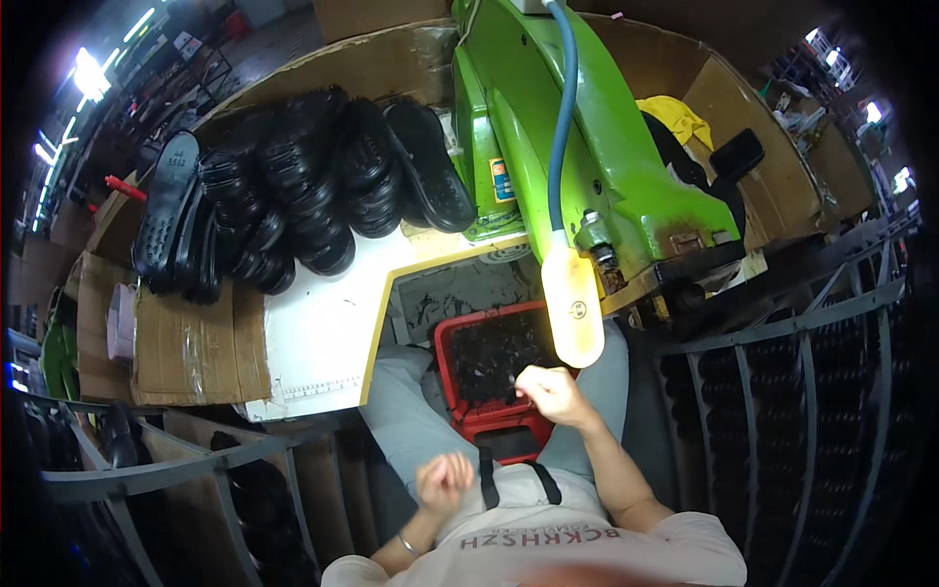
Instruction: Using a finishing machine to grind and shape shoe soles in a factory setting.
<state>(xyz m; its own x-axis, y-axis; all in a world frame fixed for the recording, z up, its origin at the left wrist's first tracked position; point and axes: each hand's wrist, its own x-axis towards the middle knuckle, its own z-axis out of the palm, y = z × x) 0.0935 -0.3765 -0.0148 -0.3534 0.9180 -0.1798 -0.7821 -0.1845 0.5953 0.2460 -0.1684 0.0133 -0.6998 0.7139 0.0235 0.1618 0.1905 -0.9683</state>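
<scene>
Right hand [554, 393] fingers pinched over red bin [447, 342]; held item unclear.

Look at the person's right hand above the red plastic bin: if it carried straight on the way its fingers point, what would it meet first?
The right hand points left and slightly down over the red plastic bin. Most likely it would first meet the dark scraps heaped inside, though depth is hard to judge from this view.

A glowing oblong lamp head [573, 303] on a blue flexible hose lights the centre brightly; ceiling strip lights [90, 73] flare upper left; fisheye edges bend, darken and blur.
</scene>
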